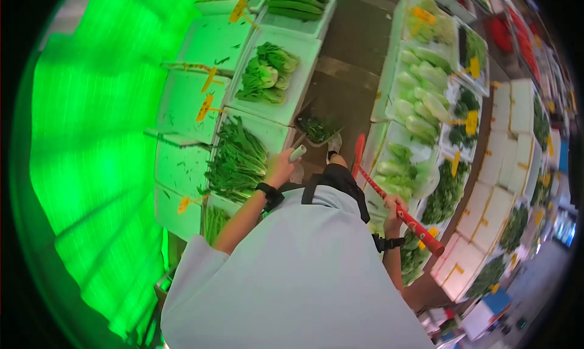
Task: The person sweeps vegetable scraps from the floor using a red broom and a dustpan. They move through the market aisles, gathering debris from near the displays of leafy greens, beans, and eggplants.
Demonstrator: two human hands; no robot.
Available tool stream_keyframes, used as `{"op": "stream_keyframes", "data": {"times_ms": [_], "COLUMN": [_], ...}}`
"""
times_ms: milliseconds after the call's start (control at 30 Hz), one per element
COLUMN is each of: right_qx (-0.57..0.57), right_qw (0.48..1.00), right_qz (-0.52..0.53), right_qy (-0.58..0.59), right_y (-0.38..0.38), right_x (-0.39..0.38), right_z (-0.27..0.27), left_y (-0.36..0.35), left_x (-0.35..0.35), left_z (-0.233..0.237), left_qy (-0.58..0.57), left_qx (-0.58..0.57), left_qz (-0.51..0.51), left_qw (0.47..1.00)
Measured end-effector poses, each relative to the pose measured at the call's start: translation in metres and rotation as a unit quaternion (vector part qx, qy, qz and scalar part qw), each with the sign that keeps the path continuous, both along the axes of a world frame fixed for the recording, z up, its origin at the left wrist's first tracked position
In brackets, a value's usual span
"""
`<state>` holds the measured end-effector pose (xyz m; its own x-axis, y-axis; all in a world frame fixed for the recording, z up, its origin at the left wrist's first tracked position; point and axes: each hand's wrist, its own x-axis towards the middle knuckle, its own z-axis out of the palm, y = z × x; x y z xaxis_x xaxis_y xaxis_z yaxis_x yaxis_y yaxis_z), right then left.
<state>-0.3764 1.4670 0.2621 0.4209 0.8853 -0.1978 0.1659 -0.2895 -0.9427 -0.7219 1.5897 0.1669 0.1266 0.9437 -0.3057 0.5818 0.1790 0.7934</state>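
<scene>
My left hand (281, 168) is closed around a pale green handle (297, 153), beside a box of long leafy greens (237, 157). Below the handle's end, a dustpan (317, 132) with green leaf scraps in it stands on the floor near my shoe. My right hand (395, 208) grips a red broom handle (420, 232) that slants up and left to a red end (359, 151) near my leg. That hand is close to the boxes of pale green vegetables on the right.
White foam boxes line both sides of a narrow brown aisle (354, 35). Leafy lettuce (267, 75) and long green gourds (297, 2) lie in left boxes. Cabbages (421, 115) fill right ones. Yellow tags stick up from the boxes. Green sheeting (100, 142) hangs at far left.
</scene>
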Motion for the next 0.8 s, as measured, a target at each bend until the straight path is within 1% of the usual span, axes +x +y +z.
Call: {"op": "stream_keyframes", "data": {"times_ms": [133,167,200,233,333,367,400,433,500,533,567,667,700,800], "right_qx": [0.002,0.005,0.004,0.014,0.014,0.023,0.032,0.043,0.057,0.067,0.073,0.070,0.090,0.029], "right_qw": [0.992,0.987,0.980,0.972,0.945,0.933,0.920,0.905,0.865,0.843,0.822,0.795,0.771,0.752], "right_qz": [0.126,0.162,0.198,0.233,0.325,0.357,0.389,0.419,0.492,0.527,0.553,0.600,0.625,0.657], "right_qy": [-0.007,-0.015,-0.024,-0.014,-0.011,-0.028,-0.043,-0.059,-0.076,-0.084,-0.110,-0.055,-0.079,-0.028], "right_y": [0.112,0.141,0.167,0.196,0.268,0.291,0.312,0.331,0.362,0.375,0.384,0.395,0.399,0.395], "right_x": [0.036,0.043,0.049,0.051,0.064,0.062,0.057,0.051,0.036,0.028,0.021,0.008,0.001,-0.014], "right_z": [-0.007,-0.008,-0.007,-0.006,-0.033,-0.041,-0.045,-0.048,-0.055,-0.060,-0.068,-0.112,-0.117,-0.146], "left_y": [0.022,0.023,0.027,0.029,0.030,0.028,0.025,0.028,0.035,0.034,0.032,0.013,0.008,-0.007], "left_x": [0.026,0.036,0.043,0.048,0.068,0.075,0.082,0.089,0.099,0.102,0.104,0.111,0.112,0.124], "left_z": [0.013,0.013,0.010,0.007,-0.009,-0.013,-0.014,-0.001,0.021,0.022,0.020,0.005,0.000,-0.014], "left_qy": [0.041,0.039,0.042,0.044,0.043,0.038,0.033,0.035,0.039,0.038,0.037,0.015,0.005,-0.011], "left_qx": [-0.076,-0.044,-0.054,-0.066,-0.085,-0.094,-0.102,-0.103,-0.100,-0.108,-0.116,-0.142,-0.149,-0.145], "left_qz": [0.037,0.070,0.077,0.085,0.122,0.134,0.145,0.166,0.209,0.219,0.227,0.245,0.249,0.311], "left_qw": [0.996,0.996,0.995,0.993,0.988,0.986,0.984,0.980,0.972,0.969,0.966,0.959,0.957,0.939]}}
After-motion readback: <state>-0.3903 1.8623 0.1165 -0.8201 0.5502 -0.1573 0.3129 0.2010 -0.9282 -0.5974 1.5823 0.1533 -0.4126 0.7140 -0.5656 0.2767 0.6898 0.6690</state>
